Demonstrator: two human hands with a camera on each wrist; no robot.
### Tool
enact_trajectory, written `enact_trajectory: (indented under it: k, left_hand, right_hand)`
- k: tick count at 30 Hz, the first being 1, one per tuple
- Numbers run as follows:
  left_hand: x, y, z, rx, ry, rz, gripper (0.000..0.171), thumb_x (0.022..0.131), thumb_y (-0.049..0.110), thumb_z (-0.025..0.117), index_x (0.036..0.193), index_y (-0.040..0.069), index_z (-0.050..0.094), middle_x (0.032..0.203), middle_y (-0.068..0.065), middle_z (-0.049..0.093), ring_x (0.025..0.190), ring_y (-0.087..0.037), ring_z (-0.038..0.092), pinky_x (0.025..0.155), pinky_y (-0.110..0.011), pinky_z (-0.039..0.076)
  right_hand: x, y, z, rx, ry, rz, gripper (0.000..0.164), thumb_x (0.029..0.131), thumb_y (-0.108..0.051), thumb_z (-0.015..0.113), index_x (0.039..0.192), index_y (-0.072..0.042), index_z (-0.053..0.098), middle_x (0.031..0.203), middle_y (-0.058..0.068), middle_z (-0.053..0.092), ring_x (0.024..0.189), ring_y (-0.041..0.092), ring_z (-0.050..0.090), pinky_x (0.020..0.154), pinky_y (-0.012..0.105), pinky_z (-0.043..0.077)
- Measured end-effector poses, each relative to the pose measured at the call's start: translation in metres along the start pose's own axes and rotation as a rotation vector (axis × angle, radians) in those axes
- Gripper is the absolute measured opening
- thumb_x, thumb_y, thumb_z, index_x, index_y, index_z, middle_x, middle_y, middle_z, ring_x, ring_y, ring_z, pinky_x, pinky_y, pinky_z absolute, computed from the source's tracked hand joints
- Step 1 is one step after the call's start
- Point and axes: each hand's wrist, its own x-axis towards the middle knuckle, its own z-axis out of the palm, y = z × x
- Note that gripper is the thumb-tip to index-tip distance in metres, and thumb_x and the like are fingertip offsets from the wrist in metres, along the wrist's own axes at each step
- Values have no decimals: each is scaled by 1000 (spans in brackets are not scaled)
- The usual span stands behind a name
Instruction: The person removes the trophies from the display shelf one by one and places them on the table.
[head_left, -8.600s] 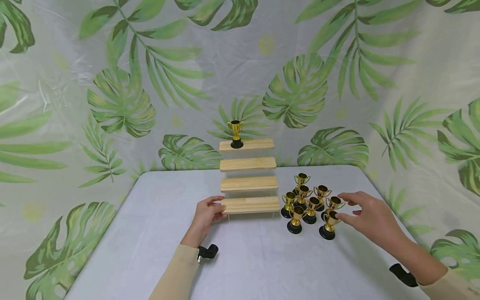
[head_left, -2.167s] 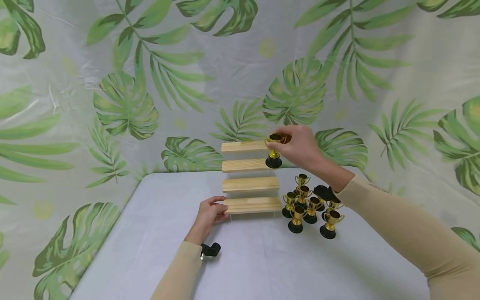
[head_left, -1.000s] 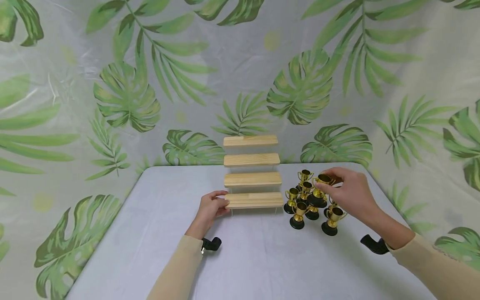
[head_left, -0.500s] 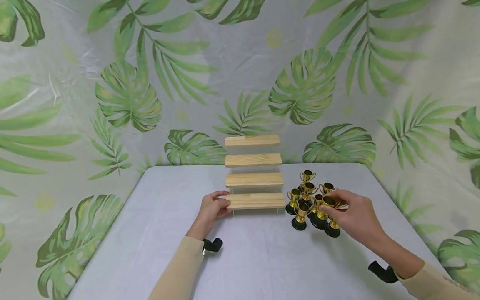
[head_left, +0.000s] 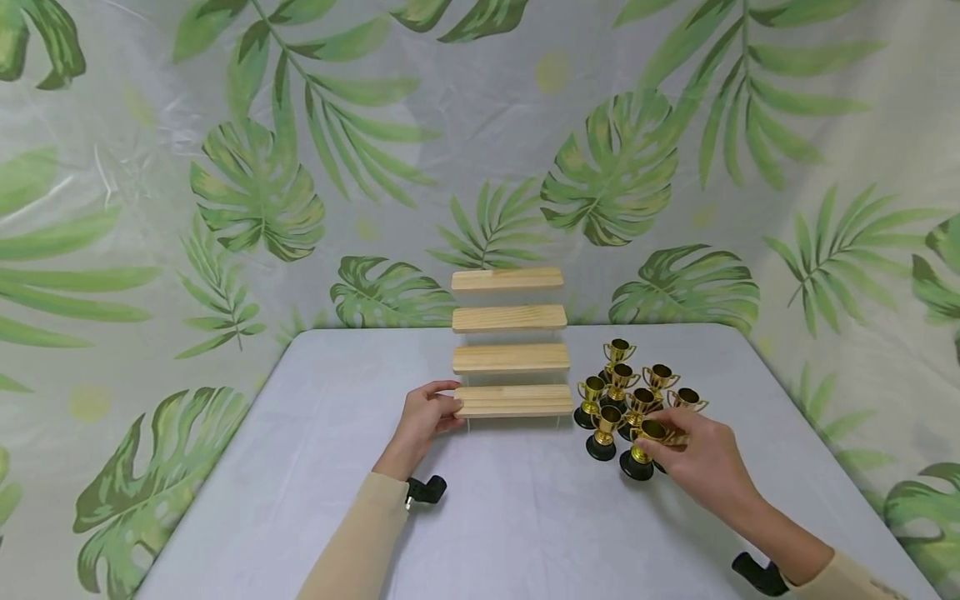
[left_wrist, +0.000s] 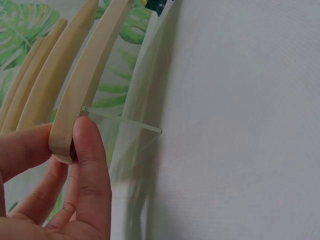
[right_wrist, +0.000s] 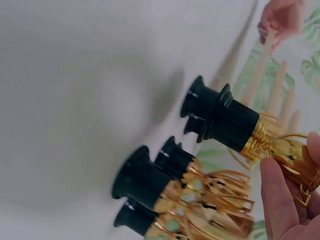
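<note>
My left hand (head_left: 422, 419) pinches the left end of the lowest board of a four-tier wooden display shelf (head_left: 512, 359). In the left wrist view, thumb and fingers grip that board (left_wrist: 85, 85) on both faces, above a clear support leg. My right hand (head_left: 697, 446) holds a small gold trophy cup (head_left: 639, 460) with a black base, fingers around its gold bowl. This trophy is upright at the front of a group of similar trophies (head_left: 605, 425). In the right wrist view, its black base (right_wrist: 232, 122) overlaps other bases. One trophy is partly hidden behind my right hand.
The white-covered table (head_left: 300, 467) runs back to a leaf-printed curtain (head_left: 450, 125). The trophies stand close together just right of the shelf, the nearest beside its lowest board. All four boards are bare.
The trophy that stood on the top board earlier was lifted off by my right hand and carried right and down. Lately it passed over the group to its front. My left hand stays put.
</note>
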Motion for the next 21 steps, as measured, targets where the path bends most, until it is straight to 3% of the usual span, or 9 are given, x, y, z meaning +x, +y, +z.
enact_trajectory:
  k: [6,13,21]
  left_hand:
    - [0,1,0,11,-5,11,41,85,-6,70,125,-2,65,93,-15,66,75,-20,67,65,-31,61]
    - [-1,3,-1,19,-17,8,41,86,-6,70,126,-3,64,96,-15,65,81,-25,68,66,-30,61]
    - [0,7,-3,41,-43,3,41,86,-7,70,126,-5,63,93,-15,64,78,-23,66,69,-34,62]
  right_hand:
    - [-9,8,11,20,-2,-9,32,78,-19,89,105,-10,73,102,4,73,76,15,70,60,22,56]
    - [-15,11,22,65,-10,-13,31,76,-15,90,101,-12,73,92,0,73,73,13,70,60,21,57]
    - [-16,10,25,33,5,-44,32,74,-14,91,100,-11,73,93,1,72,70,11,69,59,22,57]
